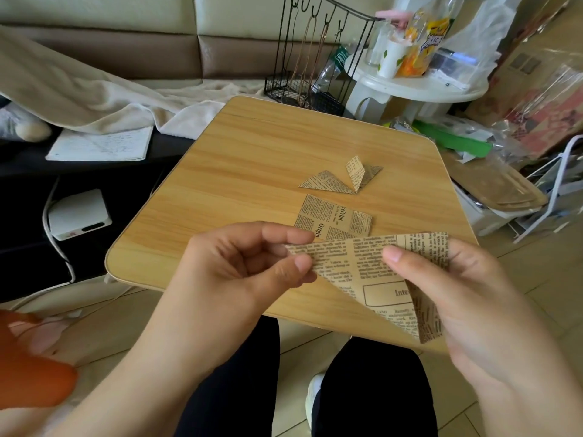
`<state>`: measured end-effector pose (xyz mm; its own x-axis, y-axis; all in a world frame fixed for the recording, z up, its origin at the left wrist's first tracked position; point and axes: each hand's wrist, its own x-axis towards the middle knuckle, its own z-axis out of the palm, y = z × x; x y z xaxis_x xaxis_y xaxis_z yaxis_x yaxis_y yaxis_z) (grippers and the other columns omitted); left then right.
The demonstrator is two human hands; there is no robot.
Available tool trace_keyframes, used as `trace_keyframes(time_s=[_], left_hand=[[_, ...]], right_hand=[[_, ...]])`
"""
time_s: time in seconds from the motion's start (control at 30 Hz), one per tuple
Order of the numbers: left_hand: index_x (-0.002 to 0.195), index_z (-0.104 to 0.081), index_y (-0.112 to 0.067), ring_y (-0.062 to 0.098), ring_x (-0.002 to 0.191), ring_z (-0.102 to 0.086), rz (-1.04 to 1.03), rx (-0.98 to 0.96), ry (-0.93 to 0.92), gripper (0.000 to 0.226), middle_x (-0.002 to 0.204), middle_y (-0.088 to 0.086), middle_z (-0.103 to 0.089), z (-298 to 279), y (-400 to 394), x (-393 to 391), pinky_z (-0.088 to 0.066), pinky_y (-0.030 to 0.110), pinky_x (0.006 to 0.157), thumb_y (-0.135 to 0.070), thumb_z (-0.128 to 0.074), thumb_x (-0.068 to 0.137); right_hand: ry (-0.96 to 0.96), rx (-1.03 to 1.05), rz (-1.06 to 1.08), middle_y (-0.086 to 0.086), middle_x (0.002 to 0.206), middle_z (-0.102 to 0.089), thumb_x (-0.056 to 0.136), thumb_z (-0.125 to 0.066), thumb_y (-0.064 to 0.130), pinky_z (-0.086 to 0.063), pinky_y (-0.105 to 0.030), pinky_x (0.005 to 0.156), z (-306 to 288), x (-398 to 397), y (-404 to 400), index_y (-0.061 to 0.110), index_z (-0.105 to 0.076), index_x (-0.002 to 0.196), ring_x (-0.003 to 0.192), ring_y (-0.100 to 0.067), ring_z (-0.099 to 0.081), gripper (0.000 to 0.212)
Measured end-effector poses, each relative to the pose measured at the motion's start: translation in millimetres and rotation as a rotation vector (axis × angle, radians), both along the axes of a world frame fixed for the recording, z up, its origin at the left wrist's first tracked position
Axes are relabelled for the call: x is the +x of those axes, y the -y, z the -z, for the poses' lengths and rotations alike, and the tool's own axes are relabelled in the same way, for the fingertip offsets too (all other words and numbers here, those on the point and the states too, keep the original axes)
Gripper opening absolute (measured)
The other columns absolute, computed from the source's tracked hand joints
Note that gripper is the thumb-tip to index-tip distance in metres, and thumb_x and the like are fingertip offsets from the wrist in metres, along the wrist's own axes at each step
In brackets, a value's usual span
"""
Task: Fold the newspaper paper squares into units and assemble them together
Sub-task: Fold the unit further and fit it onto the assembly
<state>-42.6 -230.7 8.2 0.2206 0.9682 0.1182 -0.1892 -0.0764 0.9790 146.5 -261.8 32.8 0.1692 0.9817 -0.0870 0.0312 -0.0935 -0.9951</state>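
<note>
The wooden counter carries the loose paper work and sits low in front of the person's knees, so both hands can fold in the air just above its near edge. The biggest piece of paper is the newspaper sheet held between the hands: it is doubled into a triangle, long edge uppermost and point hanging toward the lap, likely so the corners can be matched before the crease is pressed flat. The left hand comes in from the lower left, knuckles up, its thumb and forefinger curled and pinching the sheet's left corner. The right hand comes in from the lower right, palm turned inward; its thumb lies across the front of the sheet while the other fingers wrap behind the right side, gripping the doubled layers together. Just beyond the held sheet, a flat square of the same print lies on the counter, probably waiting its turn. Farther back, well apart from the hands, a folded unit rests with one flap standing up, set aside until there are enough to join. The work looks early, with one unit made and this fold only starting
</note>
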Motion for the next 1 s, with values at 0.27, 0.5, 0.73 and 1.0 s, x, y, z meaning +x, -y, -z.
trace_keyframes(time_s=[0.27,0.5,0.73,1.0], left_hand=[[0.079,-0.075,-0.015,0.019,0.060,-0.068,-0.053,-0.046,0.040,0.018,0.066,0.012,-0.068,2,0,1,-0.053,0.020,0.060,-0.012,-0.081,0.062],[0.075,-0.076,-0.016,0.017,0.058,-0.067,-0.054,-0.056,0.057,0.012,0.065,0.012,-0.069,4,1,1,-0.052,0.020,0.057,-0.010,-0.073,0.066],[0.074,-0.072,-0.010,0.016,0.057,-0.065,-0.062,-0.037,0.011,0.009,0.063,0.012,-0.067,5,1,1,-0.051,0.017,0.057,-0.011,-0.066,0.066],[0.072,-0.068,-0.014,0.013,0.063,-0.062,0.097,-0.011,-0.085,0.010,0.069,0.004,-0.067,-6,-8,6,-0.051,0.019,0.062,-0.013,-0.072,0.063]], right_hand=[[-0.028,0.024,-0.014,-0.006,0.083,-0.076,0.057,-0.069,0.029,-0.055,-0.022,0.060,0,-4,1,0.023,-0.077,0.075,0.078,-0.018,-0.073,0.021],[-0.006,0.018,-0.005,-0.006,0.083,-0.076,0.064,-0.084,0.021,-0.056,-0.024,0.062,2,-5,0,0.020,-0.077,0.078,0.078,-0.018,-0.073,0.016],[0.000,0.010,-0.007,-0.003,0.082,-0.076,0.067,-0.081,0.024,-0.057,-0.030,0.068,3,-5,1,0.024,-0.077,0.076,0.079,-0.018,-0.073,0.011],[0.143,0.006,-0.073,-0.003,0.085,-0.076,0.067,-0.074,0.033,-0.055,-0.047,0.081,5,-2,2,0.022,-0.075,0.084,0.083,-0.019,-0.073,0.020]])
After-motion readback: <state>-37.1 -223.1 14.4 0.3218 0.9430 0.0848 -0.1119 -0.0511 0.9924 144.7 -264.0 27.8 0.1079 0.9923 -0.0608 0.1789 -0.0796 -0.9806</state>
